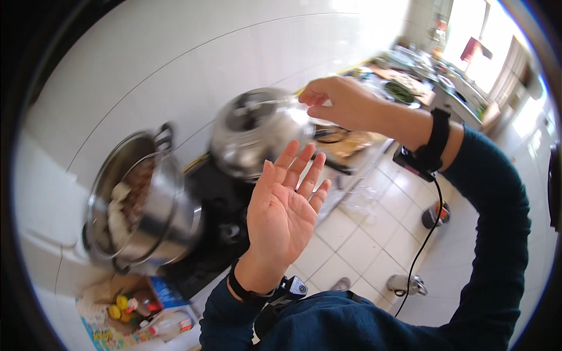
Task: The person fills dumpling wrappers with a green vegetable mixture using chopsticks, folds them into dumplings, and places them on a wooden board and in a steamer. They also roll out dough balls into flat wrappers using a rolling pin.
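My left hand (285,210) is held palm up with its fingers apart and nothing in it, in front of the black stove (215,215). Farther up, my right hand (340,103) has its fingers bent beside a shiny metal pan or pot with a lid (259,136); whether it touches or holds anything is not plain. At the left, a large steel pot (171,219) stands on the stove without a lid, with reddish-brown and pale pieces of food (127,202) inside. Both wrists wear straps with small devices.
A box of bottles (140,307) sits below the pot. Beyond the stove, the counter holds a bowl of greens (398,91), a cutting board (421,90) and dishes. A metal kettle or flask (404,285) stands on the tiled floor, and a black cable hangs from my right wrist.
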Demonstrator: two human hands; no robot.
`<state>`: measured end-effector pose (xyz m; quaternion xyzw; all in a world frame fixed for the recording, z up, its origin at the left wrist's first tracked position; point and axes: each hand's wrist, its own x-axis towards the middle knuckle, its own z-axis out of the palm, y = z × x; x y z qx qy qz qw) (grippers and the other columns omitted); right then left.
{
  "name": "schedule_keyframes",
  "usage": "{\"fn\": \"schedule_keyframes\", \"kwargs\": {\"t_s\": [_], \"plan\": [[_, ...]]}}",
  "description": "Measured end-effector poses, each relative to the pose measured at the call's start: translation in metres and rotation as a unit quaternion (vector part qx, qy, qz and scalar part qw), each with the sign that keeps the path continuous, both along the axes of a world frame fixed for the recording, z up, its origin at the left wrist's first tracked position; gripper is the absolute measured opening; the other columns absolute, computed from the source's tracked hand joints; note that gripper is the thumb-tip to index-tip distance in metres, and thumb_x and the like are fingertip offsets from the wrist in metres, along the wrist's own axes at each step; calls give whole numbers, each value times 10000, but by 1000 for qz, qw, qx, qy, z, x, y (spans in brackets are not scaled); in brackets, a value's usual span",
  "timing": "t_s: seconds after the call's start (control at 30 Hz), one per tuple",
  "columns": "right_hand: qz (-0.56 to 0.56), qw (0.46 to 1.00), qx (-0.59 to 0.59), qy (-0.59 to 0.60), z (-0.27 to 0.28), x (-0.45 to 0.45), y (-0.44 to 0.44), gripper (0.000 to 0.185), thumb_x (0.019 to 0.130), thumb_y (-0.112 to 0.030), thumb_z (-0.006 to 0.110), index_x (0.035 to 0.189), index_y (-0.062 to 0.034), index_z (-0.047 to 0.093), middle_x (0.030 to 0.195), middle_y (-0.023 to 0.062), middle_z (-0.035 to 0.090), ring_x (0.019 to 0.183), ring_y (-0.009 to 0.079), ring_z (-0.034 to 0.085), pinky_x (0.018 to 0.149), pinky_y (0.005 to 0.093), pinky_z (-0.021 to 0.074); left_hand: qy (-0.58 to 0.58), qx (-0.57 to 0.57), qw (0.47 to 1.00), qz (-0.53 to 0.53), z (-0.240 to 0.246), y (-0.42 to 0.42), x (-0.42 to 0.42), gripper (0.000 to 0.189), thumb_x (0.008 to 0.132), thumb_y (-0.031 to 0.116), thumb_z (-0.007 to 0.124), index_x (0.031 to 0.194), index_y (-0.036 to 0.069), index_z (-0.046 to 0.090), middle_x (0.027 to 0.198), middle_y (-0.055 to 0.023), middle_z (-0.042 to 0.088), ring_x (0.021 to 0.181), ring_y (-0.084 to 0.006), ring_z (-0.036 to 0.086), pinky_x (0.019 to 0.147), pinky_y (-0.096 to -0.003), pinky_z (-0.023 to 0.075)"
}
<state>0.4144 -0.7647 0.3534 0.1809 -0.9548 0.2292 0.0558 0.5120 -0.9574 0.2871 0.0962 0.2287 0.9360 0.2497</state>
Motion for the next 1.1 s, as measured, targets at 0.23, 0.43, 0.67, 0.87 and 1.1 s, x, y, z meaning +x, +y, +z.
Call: {"fn": "schedule_keyframes", "kwargs": {"t_s": [0.23, 0.43, 0.67, 0.87, 1.1], "plan": [[-277, 956, -85, -38, -58, 125, 307, 264, 823, -146, 665, 1055, -24, 645, 948, 128, 689, 923, 209, 658, 810, 322, 516, -134, -51, 977, -155, -28, 294, 7, 500, 977, 420, 424, 1339, 77, 402, 1365, -115, 423, 1308, -285, 384, 1083, -471, 280], [-348, 924, -142, -66, -116, 149, 480, 308, 810, -150, 663, 1082, -9, 631, 981, 151, 674, 928, 247, 653, 802, 335, 526, -140, -79, 968, -195, -60, 468, -19, 516, 963, 405, 467, 1332, 58, 370, 1356, -125, 395, 1340, -292, 337, 1125, -493, 210], [-390, 906, -142, -84, -123, 106, 649, 333, 803, -157, 679, 1097, -12, 622, 1013, 152, 671, 943, 244, 653, 809, 332, 523, -163, -78, 956, -233, -75, 655, -91, 496, 947, 372, 523, 1303, 57, 384, 1353, -132, 383, 1338, -304, 336, 1132, -500, 202], [-393, 913, -82, -79, -124, 59, 797, 365, 797, -149, 690, 1125, -17, 601, 1044, 147, 660, 954, 244, 643, 846, 332, 510, -166, -111, 957, -212, -85, 814, -154, 455, 966, 338, 495, 1299, 51, 377, 1344, -130, 380, 1331, -306, 341, 1130, -515, 201], [-362, 923, -106, -81, -168, -31, 984, 391, 777, -161, 706, 1127, -22, 600, 1026, 153, 659, 933, 251, 650, 837, 337, 518, -199, -94, 961, -170, -126, 999, -233, 513, 984, 362, 430, 1357, 24, 325, 1326, -146, 399, 1292, -313, 385, 1121, -514, 220]]}}
